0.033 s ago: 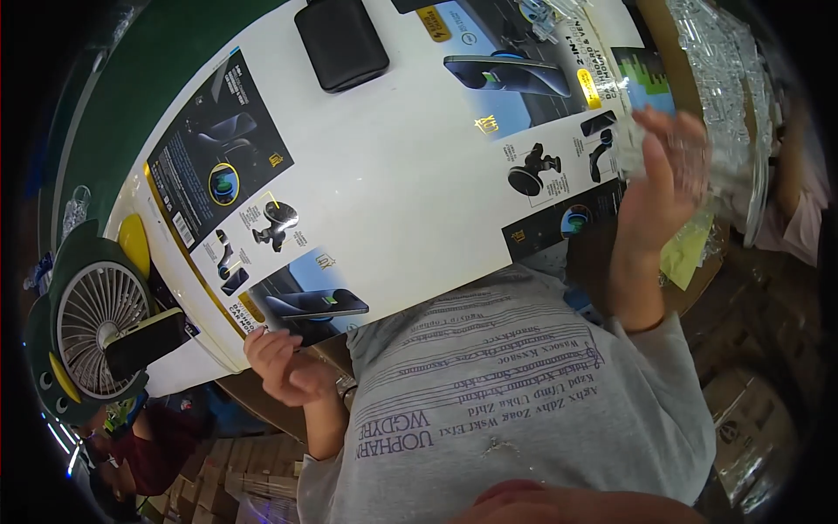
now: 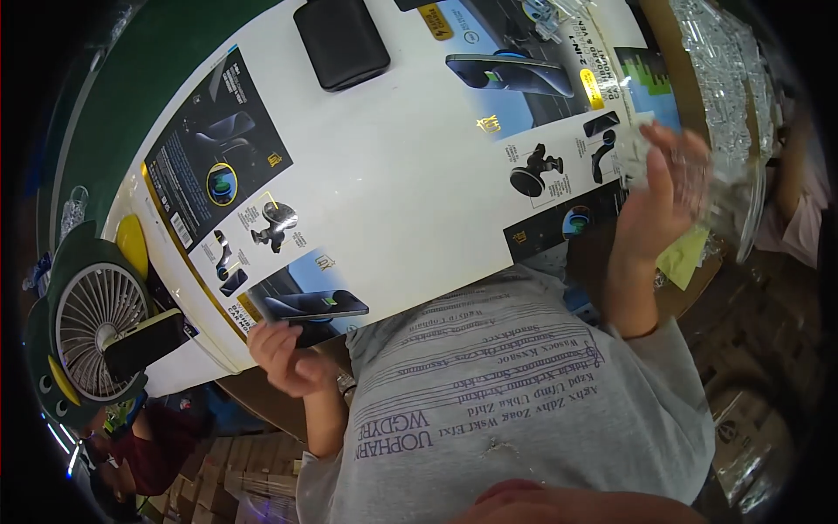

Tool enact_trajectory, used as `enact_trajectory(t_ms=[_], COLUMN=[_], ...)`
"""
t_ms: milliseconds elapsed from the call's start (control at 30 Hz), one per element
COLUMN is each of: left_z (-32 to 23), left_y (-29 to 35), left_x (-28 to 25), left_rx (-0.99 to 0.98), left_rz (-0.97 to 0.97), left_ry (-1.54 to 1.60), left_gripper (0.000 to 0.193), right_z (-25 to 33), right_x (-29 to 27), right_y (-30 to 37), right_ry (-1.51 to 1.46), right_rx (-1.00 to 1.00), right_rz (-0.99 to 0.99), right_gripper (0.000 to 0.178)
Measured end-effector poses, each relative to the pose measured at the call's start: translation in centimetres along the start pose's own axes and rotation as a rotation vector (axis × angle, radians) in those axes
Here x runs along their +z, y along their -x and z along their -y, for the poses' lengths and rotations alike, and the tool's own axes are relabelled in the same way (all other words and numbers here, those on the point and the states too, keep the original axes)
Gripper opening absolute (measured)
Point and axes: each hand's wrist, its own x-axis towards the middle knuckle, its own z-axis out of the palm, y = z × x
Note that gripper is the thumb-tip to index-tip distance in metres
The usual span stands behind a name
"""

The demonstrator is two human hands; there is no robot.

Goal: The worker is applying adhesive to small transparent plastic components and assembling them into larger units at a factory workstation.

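My right hand (image 2: 659,196) is raised over the right edge of the white table, its fingers bent around a clear plastic piece (image 2: 694,179) that is smeared by motion. Several clear plastic pieces (image 2: 720,79) are heaped just beyond it. At the table's near left edge, my left hand (image 2: 292,358) has its fingers curled close together. Whatever it may hold is hidden. Its fingertips are by the corner of a printed panel (image 2: 305,297) showing a phone on a mount.
A black rectangular case (image 2: 342,44) lies at the far middle of the white table (image 2: 384,192). To the left stand a fan (image 2: 100,323) shaped like a bird and a dark phone-like object (image 2: 148,348). Another person's arm (image 2: 794,166) is at the far right. Cardboard boxes (image 2: 209,489) are stacked below left.
My right hand has shifted slightly toward me with the clear plastic piece. My left hand has moved a little to the right.
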Motion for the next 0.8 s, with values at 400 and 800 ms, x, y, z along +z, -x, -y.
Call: enact_trajectory(t_ms=[400, 800], left_z=[1.6, 1.6], left_y=[1.2, 0.6], left_x=[1.8, 2.2], left_rx=[0.274, 0.234], left_rz=[-0.176, -0.271], left_ry=[-0.138, -0.108], left_gripper=[0.019, 0.016], right_z=[-3.3, -2.6], right_x=[-1.7, -0.7], right_y=[3.3, 2.8], right_ry=[0.208, 0.238], right_rx=[-0.276, -0.298], right_rz=[-0.168, -0.16], right_gripper=[0.038, 0.028])
